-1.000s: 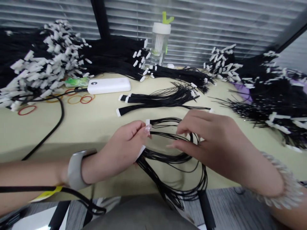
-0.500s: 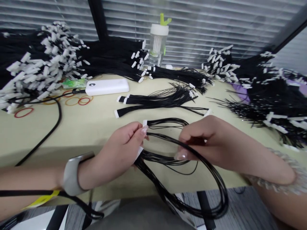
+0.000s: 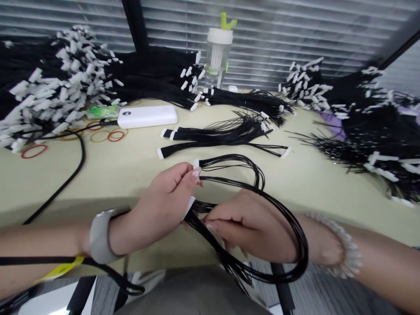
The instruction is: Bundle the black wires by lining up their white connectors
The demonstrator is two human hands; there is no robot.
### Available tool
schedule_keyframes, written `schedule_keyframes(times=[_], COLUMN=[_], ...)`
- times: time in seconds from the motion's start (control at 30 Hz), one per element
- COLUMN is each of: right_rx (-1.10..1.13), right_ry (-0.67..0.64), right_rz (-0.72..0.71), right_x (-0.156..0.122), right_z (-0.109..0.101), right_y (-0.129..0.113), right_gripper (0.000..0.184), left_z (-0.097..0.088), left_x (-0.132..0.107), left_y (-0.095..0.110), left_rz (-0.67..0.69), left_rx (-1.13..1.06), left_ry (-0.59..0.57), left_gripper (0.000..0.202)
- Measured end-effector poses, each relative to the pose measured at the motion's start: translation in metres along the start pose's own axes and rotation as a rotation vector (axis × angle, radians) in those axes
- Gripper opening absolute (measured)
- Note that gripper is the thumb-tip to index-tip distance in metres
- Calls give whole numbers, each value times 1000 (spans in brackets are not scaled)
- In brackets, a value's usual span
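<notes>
My left hand is closed on a black wire harness near its white connectors. One connector sticks up past the thumb, and another white connector shows below the palm. From there the wires run right in a wide loop and curve back under. My right hand reaches through that loop, with wires crossing in front of it near the wrist. Its thumb and fingers are pinched together on the black wires just right of the lower connector. The fingertips are partly hidden.
Behind the hands lie several black harnesses with white connectors. Big harness piles stand at left and right. A white power bank, rubber bands, a bottle and a black cable are also on the table.
My right hand has moved left and down from the loop's upper wires to the wires beside the lower connector, passing through the loop. My left hand keeps its hold, nearly still.
</notes>
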State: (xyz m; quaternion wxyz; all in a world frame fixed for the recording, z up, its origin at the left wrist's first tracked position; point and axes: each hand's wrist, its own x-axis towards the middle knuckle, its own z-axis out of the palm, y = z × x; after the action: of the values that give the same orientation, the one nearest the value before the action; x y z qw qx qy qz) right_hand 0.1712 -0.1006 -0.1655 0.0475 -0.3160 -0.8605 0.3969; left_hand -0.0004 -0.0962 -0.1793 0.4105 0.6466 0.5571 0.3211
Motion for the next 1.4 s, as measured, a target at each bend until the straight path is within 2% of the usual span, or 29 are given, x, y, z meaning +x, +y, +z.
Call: schedule_keyframes(times=[0.27, 0.47, 0.57, 0.73, 0.8, 0.9, 0.97, 1.03, 1.1, 1.17, 1.2, 1.23, 1.3, 1.4], right_rx=[-9, -221, -304, -371, -448, -625, -713, -723, -637, -395, -220, -30, 292, 461], right_ry=[27, 187, 226, 219, 174, 221, 303, 463, 782, 1117, 1233, 1306, 1371, 1395], right_rz=[-25, -84, -114, -27, 12, 59, 42, 20, 62, 38, -21, -95, -211, -245], right_x=[5, 4, 3, -1, -6, -19, -27, -33, -35, -36, -36, -36, -36, -35], right_z=[3, 9, 11, 10, 4, -10, -23, -38, -53, -65, -71, -75, -82, -80], right_y=[-5, -2, -1, -1, 0, 1, 4, 8, 13, 16, 18, 18, 19, 18], right_gripper=[29, 23, 18, 11, 13, 16, 16, 14, 10, 16, 21, 25, 28, 20], left_z=[1, 1, 1, 1, 1, 1, 2, 2, 2, 2, 2, 2, 2, 2], left_x=[0, -1, -1, -1, -1, 0, 0, 0, 0, 0, 0, 0, 0, -1], left_y=[-2, -1, -1, -1, -1, -3, -4, -5, -4, -4, -4, -5, -5, -6], left_rz=[28, 17, 8, 31, 43, 37, 23, 6, -2, 1, 0, -3, -2, 25], left_rx=[-8, -18, -21, 2, 20, 1, -32, -49, -48, -48, -54, -58, -63, -54], left_ry=[-16, -49, -68, -74, -58, -48, -52, -59, -63, -62, -68, -76, -90, -105], left_gripper=[28, 29, 28, 30, 30, 30, 30, 30, 30, 29, 28, 28, 28, 28])
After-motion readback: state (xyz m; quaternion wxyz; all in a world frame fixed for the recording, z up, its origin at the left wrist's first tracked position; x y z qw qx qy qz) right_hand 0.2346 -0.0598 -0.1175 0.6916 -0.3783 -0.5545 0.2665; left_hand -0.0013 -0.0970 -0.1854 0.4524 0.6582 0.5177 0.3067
